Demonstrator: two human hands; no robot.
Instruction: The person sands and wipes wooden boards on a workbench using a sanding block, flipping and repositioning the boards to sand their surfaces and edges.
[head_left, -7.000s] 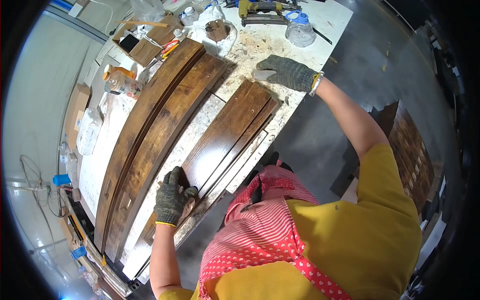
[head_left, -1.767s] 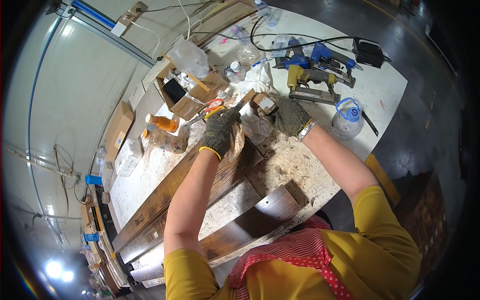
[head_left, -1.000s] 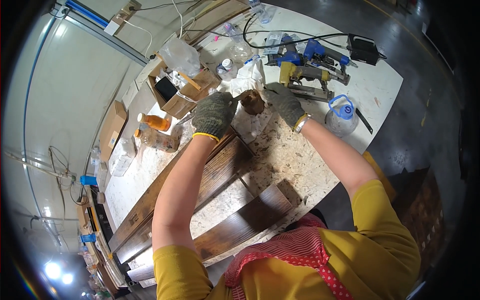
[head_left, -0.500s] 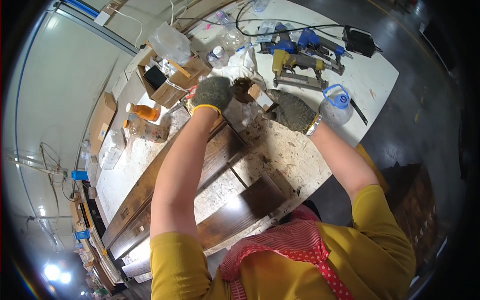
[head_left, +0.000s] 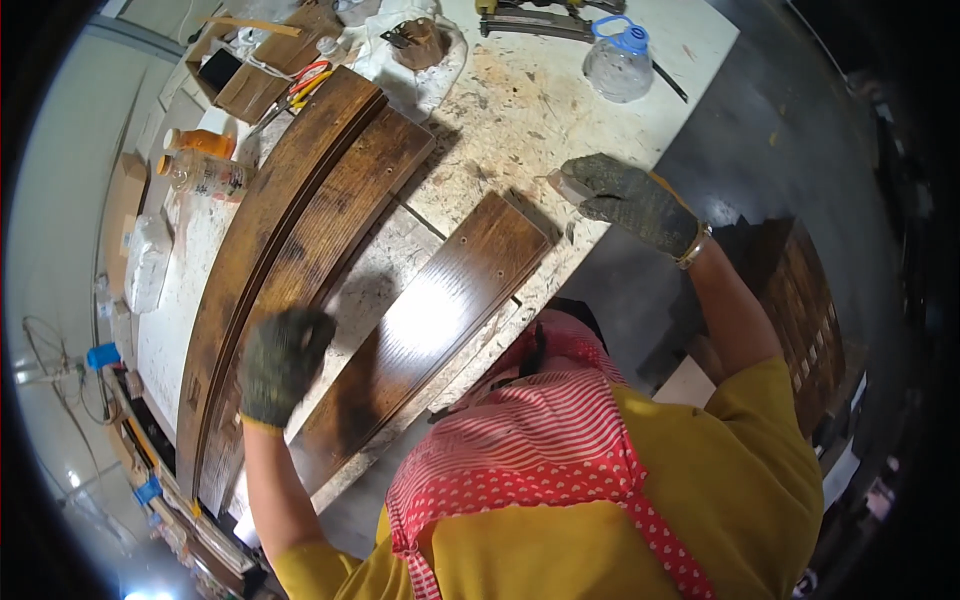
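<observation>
left hand (head_left: 280, 365) back over curved board (head_left: 290, 240), closed, contents unclear | right hand (head_left: 630, 200) withdrawn to table edge, gripping small object (head_left: 562, 185)

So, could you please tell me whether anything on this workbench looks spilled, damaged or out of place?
Sawdust and stains cover the bench top near the clear jug. The short stained board overhangs the near edge slightly. The boards look undamaged.

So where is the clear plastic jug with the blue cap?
In the head view the clear jug with the blue cap stands near the far right corner of the worktable, beyond the gloved right hand and beside a long dark tool.
</observation>
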